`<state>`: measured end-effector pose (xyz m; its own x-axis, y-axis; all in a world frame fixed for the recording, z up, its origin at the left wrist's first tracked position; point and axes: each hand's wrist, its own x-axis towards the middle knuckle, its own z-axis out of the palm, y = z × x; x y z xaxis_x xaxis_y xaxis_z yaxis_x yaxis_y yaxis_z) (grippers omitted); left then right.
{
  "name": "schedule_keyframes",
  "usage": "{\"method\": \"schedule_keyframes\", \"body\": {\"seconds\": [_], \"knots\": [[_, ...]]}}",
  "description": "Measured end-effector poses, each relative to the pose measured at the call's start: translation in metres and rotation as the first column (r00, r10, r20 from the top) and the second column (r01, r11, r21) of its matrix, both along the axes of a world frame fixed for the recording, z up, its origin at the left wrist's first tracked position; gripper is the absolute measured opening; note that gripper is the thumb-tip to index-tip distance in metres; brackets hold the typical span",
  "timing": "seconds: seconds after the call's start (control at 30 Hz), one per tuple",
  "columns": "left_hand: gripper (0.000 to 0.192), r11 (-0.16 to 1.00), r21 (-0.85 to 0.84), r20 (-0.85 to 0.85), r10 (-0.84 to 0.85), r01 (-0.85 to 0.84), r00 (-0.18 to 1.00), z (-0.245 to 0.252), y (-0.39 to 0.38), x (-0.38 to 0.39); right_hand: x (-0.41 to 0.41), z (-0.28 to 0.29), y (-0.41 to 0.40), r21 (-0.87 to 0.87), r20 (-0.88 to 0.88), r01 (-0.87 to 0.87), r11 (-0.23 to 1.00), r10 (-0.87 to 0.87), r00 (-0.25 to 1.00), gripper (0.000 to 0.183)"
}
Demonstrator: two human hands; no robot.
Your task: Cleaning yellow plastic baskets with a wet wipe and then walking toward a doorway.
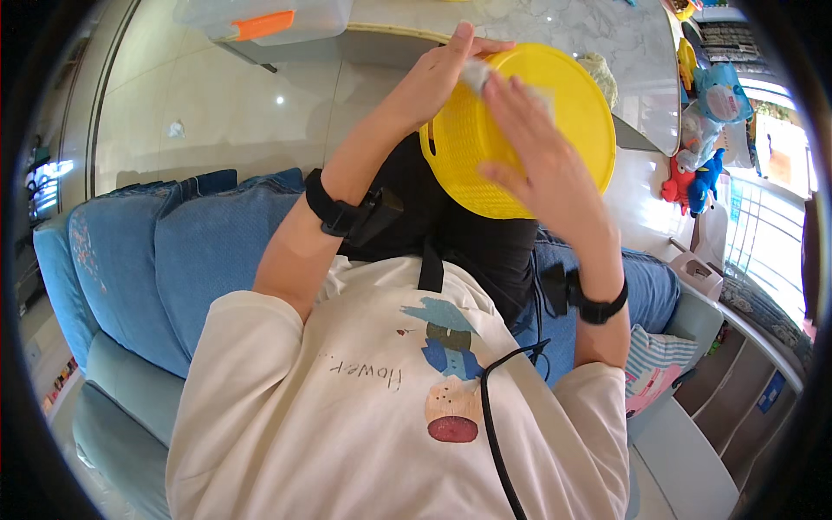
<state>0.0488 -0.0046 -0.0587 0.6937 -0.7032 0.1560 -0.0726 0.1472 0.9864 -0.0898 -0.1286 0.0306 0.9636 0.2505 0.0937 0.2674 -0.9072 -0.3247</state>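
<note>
A yellow plastic basket [572, 130] with perforated sides is tipped over my lap, its flat base facing up and to the right. My left hand [448, 75] is at the basket's upper left edge; its fingertips pass behind the rim. Over the basket's side is my right hand [530, 143], fingers stretched and blurred. A whitish wad, perhaps a wipe or tissue [476, 75], shows at the fingertips of my right hand, close to my left hand. Whether the right fingers grip it or press it flat cannot be told.
A marble-patterned table [643, 84] stands ahead, with a clear plastic box [318, 19] at its left and a crumpled pale cloth or bag [598, 75] behind the basket. I sit on a blue sofa [214, 227]. A white scrap [176, 129] lies on the tiled floor; a black cable [491, 429] crosses my shirt.
</note>
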Motion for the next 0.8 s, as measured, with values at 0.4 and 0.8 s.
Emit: {"method": "schedule_keyframes", "body": {"seconds": [0.4,0.8], "knots": [[0.072,0.994,0.106,0.113,-0.035,0.023,0.993,0.010,-0.003,-0.008,-0.080,0.010,-0.069,-0.040,-0.162,0.480,0.876,-0.480,0.862,0.059],[0.073,0.999,0.036,0.066,-0.036,0.034,0.997,0.004,0.000,-0.003,-0.027,0.019,0.006,0.116,-0.168,0.008,0.993,0.011,0.986,0.073]]}}
